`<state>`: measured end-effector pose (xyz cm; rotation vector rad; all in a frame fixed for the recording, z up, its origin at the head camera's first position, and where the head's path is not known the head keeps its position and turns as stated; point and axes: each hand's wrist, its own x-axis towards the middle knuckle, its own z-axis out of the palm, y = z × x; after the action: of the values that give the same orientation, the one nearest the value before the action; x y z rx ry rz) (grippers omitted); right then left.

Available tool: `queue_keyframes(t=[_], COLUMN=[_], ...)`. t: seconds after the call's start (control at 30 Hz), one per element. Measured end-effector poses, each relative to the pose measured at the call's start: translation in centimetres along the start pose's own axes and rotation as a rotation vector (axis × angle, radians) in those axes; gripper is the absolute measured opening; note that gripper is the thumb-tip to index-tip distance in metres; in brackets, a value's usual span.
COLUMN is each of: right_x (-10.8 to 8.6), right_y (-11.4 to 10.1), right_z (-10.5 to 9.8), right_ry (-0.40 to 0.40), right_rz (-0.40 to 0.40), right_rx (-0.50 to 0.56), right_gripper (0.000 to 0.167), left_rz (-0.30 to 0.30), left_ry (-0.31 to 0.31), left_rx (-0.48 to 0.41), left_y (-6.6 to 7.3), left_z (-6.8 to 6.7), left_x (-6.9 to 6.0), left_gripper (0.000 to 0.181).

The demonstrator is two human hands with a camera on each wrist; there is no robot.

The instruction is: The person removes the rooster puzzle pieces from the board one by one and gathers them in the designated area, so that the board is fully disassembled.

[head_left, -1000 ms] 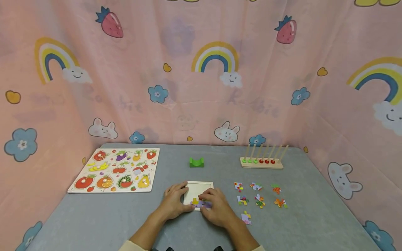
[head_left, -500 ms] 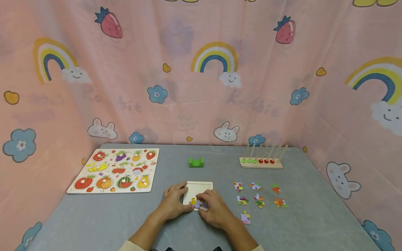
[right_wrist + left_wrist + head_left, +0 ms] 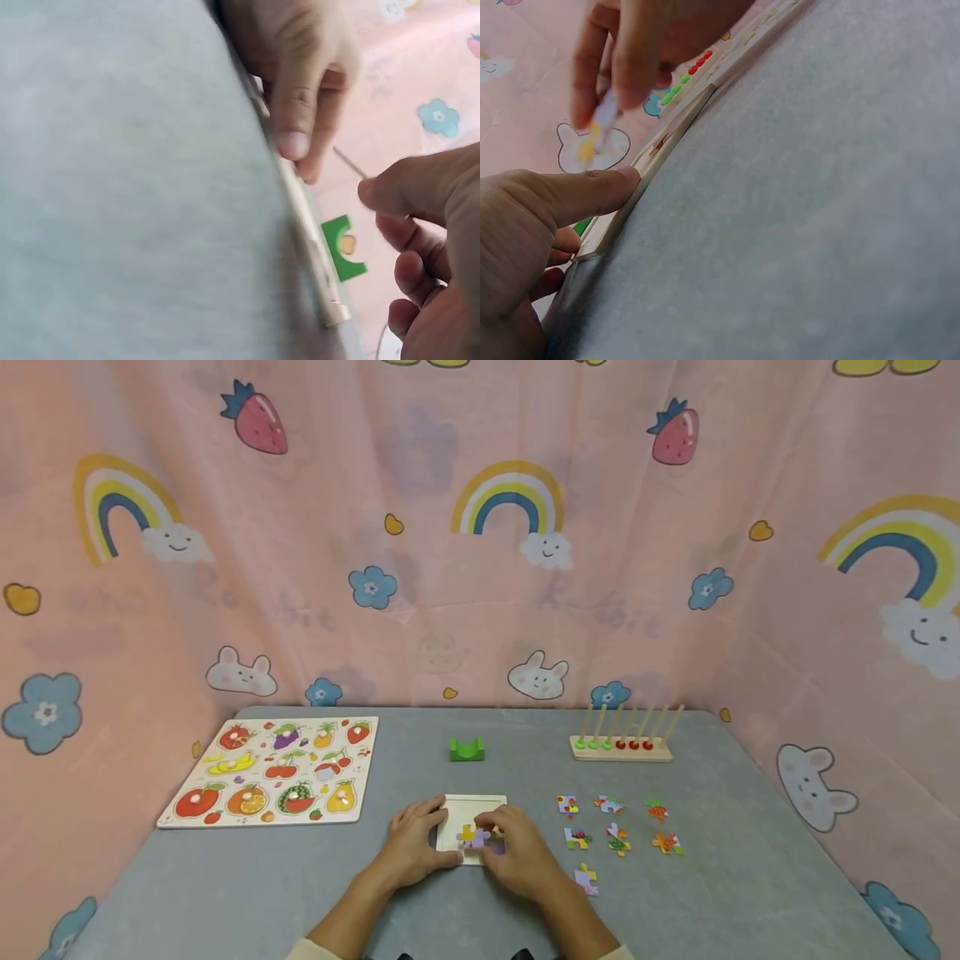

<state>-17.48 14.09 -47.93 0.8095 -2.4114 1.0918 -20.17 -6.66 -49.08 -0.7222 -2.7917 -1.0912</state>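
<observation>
My right hand [image 3: 522, 857] pinches a yellow and purple jigsaw piece [image 3: 472, 837] between thumb and fingertips, just above the wooden puzzle tray [image 3: 459, 812]. In the left wrist view the jigsaw piece [image 3: 600, 129] is tilted and apart from the tray. The right wrist view shows only its thin edge. My left hand [image 3: 415, 845] grips the tray's left side, its thumb [image 3: 604, 189] on the near edge. A patch of purple and brown, seemingly another piece, shows in the tray's near right corner, partly hidden by my right hand.
Several loose jigsaw pieces [image 3: 618, 839] lie in rows to the right. A fruit puzzle board [image 3: 258, 783] is at the left. Behind the tray stands a green block [image 3: 467, 750]. A wooden peg stand [image 3: 622, 753] with green and red beads is at the back right.
My right hand has shifted slightly and lifted the yellow and purple jigsaw piece from the tray's near edge. The left hand keeps its place on the tray.
</observation>
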Motion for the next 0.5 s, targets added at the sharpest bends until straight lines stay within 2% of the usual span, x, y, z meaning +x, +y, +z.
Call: queue_keyframes(t=[0.23,0.4,0.5], right_x=[0.2,0.3,0.3], right_y=[-1.3,-2.4,-2.8], right_z=[-2.4,-4.4,-5.4], right_ry=[-0.010,-0.003,0.009], right_rz=[0.064,0.124,0.115], right_rx=[0.117,0.125,0.121], right_gripper=[0.035,0.036,0.037], left_rz=[0.003,0.002,-0.005], left_ry=[0.002,0.002,0.000], left_rx=[-0.005,-0.002,-0.002], left_y=[0.2,0.2,0.1], left_z=[0.0,0.0,0.0], left_x=[0.0,0.0,0.0], left_gripper=[0.069,0.070,0.071])
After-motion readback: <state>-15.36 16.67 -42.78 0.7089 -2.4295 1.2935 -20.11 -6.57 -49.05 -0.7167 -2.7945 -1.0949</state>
